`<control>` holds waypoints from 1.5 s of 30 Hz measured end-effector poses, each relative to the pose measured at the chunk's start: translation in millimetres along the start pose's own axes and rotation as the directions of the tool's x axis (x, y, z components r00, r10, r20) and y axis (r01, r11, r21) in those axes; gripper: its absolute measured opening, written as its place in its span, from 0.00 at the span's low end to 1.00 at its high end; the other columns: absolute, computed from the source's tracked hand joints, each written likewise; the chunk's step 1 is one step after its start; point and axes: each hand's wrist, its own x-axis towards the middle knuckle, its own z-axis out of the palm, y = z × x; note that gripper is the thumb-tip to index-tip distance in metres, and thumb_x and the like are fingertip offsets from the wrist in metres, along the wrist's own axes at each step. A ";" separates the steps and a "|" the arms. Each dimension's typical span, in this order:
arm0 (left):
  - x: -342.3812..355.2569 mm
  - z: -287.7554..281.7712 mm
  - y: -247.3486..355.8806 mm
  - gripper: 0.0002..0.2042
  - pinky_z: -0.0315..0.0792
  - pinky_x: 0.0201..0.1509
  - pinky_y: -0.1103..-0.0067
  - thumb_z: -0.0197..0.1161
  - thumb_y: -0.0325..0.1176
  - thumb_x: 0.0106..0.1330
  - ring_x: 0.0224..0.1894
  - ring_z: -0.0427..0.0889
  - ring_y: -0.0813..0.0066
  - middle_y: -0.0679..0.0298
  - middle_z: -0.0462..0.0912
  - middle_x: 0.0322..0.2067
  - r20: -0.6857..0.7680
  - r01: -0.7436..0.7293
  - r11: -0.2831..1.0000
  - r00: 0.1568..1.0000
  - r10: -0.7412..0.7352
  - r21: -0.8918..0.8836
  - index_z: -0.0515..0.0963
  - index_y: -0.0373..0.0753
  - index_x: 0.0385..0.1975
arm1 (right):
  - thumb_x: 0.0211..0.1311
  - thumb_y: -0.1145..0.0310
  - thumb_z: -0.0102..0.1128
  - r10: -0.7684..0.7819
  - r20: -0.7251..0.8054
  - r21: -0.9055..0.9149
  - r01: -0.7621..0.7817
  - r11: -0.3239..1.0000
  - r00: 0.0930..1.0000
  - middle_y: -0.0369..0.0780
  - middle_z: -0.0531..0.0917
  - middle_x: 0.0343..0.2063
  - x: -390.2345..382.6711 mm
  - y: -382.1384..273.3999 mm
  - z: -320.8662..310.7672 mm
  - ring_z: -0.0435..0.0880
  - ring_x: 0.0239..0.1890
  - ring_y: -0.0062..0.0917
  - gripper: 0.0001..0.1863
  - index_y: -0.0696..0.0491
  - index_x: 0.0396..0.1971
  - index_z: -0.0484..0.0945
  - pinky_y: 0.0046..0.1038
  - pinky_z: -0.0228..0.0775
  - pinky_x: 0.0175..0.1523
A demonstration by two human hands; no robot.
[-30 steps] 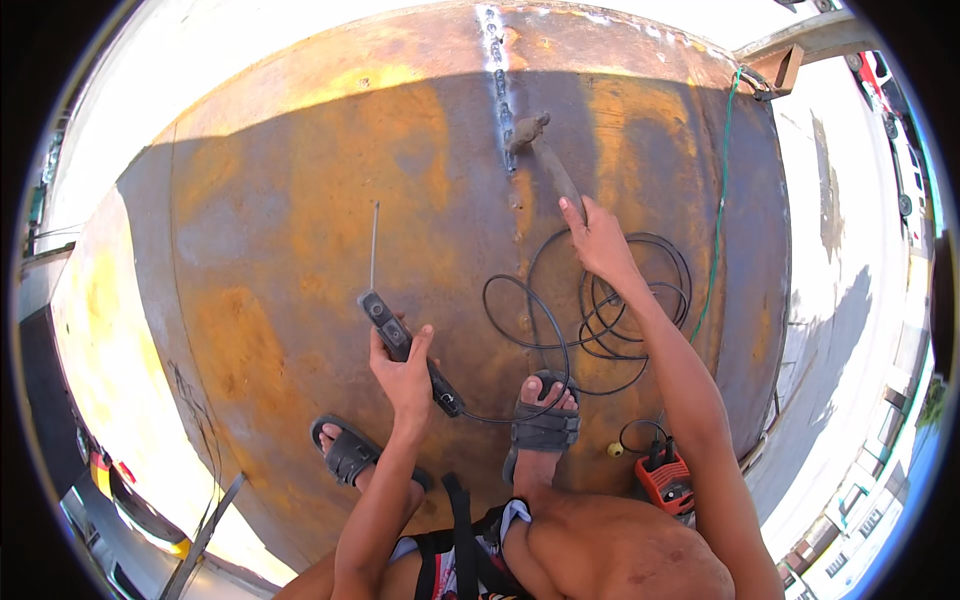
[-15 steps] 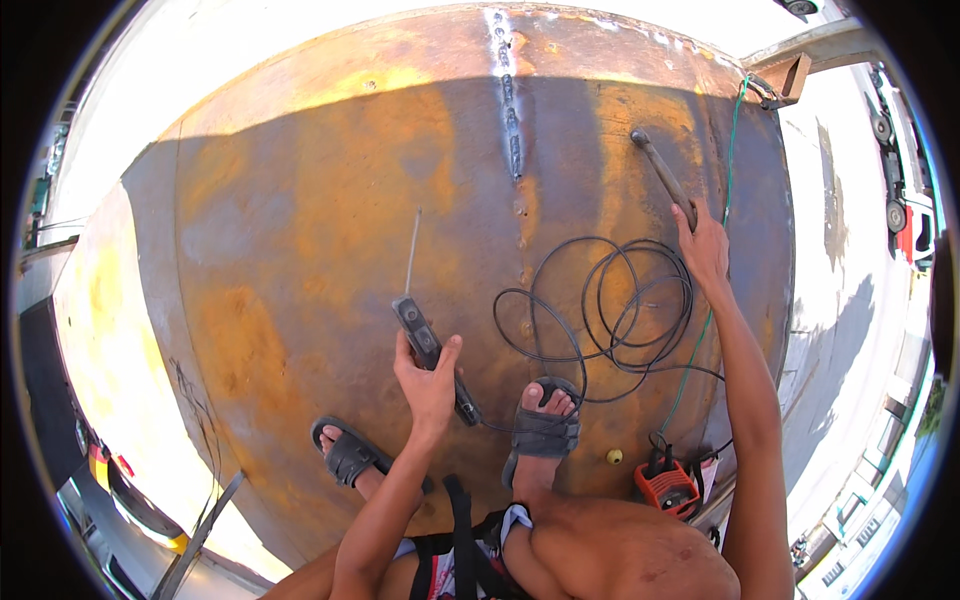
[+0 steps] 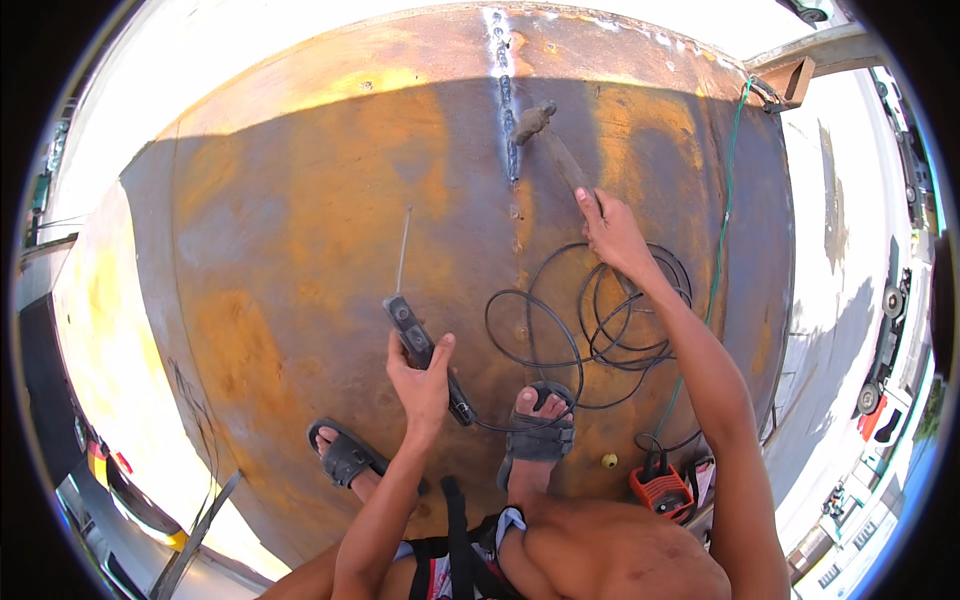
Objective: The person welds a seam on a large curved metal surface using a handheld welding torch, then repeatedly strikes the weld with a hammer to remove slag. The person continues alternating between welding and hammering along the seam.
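My left hand (image 3: 421, 388) is closed round a black welding electrode holder (image 3: 411, 330). A thin welding rod (image 3: 403, 250) sticks up from its far end, clear of the weld. My right hand (image 3: 613, 235) grips the handle of a hammer (image 3: 562, 160). The hammer's head is at the right edge of the weld bead (image 3: 508, 110), near the bead's lower end; whether it touches cannot be told. The bead is dark and lumpy with whitish edges, and runs along a seam in the rusty steel plate (image 3: 330, 230).
Black cable (image 3: 585, 345) lies in loose loops right of centre. An orange welding machine (image 3: 662, 490) stands at the lower right beside a small yellow round object (image 3: 609, 461). A green line (image 3: 735, 150) runs along the right side to a steel bracket (image 3: 785, 85). My sandalled feet (image 3: 541, 430) rest on the plate.
My right hand has swung the hammer leftward from the plate's right side to the weld bead. My left hand, with the electrode holder, has shifted slightly left.
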 end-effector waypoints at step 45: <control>0.1 -11.0 -13.0 0.21 0.76 0.29 0.81 0.76 0.32 0.70 0.29 0.77 0.83 0.68 0.76 0.36 0.011 0.041 0.999 0.999 -0.041 -0.007 0.75 0.32 0.56 | 0.85 0.39 0.46 0.111 -0.003 0.236 -0.107 0.966 0.994 0.38 0.75 0.16 -28.7 -11.7 13.2 0.77 0.16 0.23 0.33 0.57 0.31 0.70 0.31 0.69 0.24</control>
